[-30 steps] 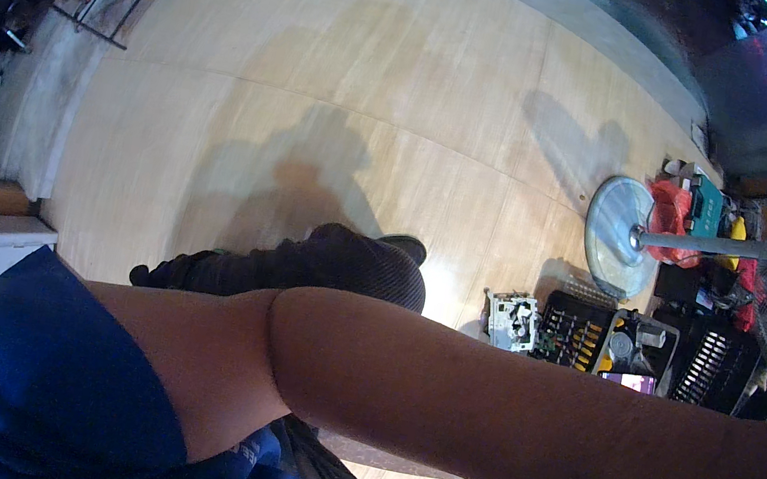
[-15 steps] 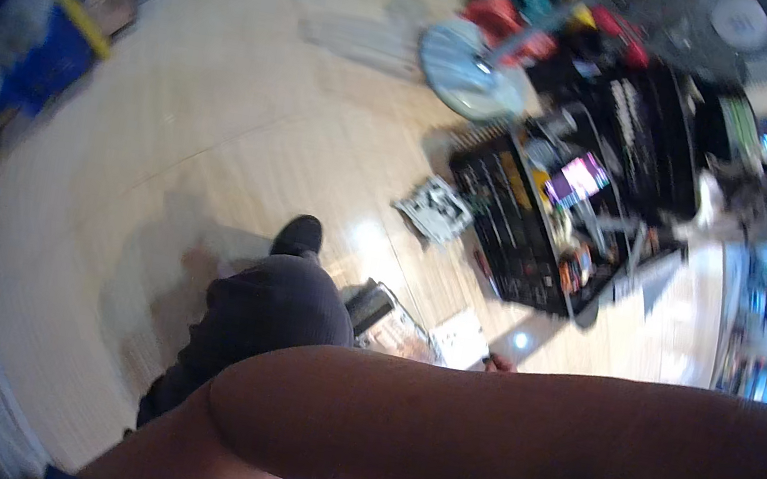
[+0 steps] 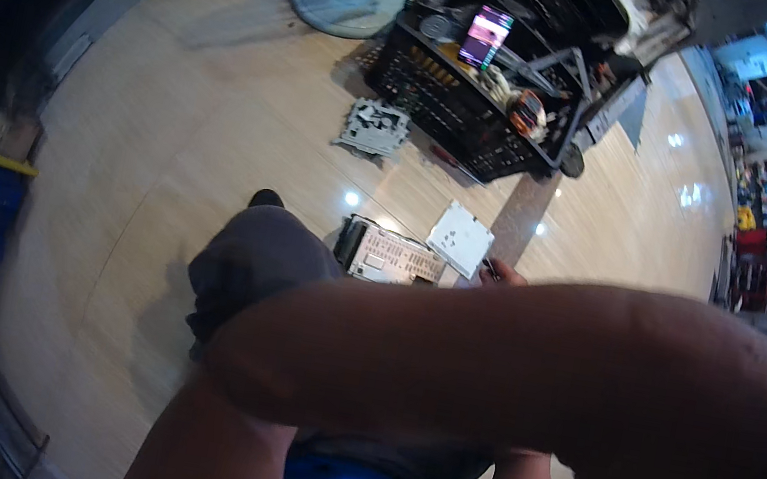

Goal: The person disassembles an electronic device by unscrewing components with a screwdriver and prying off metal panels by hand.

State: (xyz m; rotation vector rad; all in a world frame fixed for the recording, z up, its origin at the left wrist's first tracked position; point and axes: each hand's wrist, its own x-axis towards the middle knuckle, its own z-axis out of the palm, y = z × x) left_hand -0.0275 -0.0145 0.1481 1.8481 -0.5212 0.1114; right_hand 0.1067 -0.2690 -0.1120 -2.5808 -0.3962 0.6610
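Observation:
My left forearm (image 3: 485, 358) crosses the picture from an elbow at lower left to the right edge, close to the camera, and its fingers do not show. Beyond it, my right hand (image 3: 509, 279) is partly hidden by that forearm. Its fingers close round a small dark thing (image 3: 490, 270) whose kind I cannot make out. Beside these fingers a white rectangular plate (image 3: 462, 239) is tilted, its lower edge near the hand. To its left, on the floor, lies a flat metal-cased device (image 3: 392, 259) with a slotted silver face and a black edge.
A black plastic crate (image 3: 445, 113) full of parts and tools stands ahead, with a lit phone (image 3: 485, 37) on top. A grey metal frame (image 3: 374, 128) lies before it. Farther left is a pole's round base (image 3: 327, 2). My bent knee (image 3: 266, 245) is left of the device.
The view has shifted, so the crate and floor items sit higher and farther left. My left forearm still spans the picture. The white plate shows more clearly beside my right hand.

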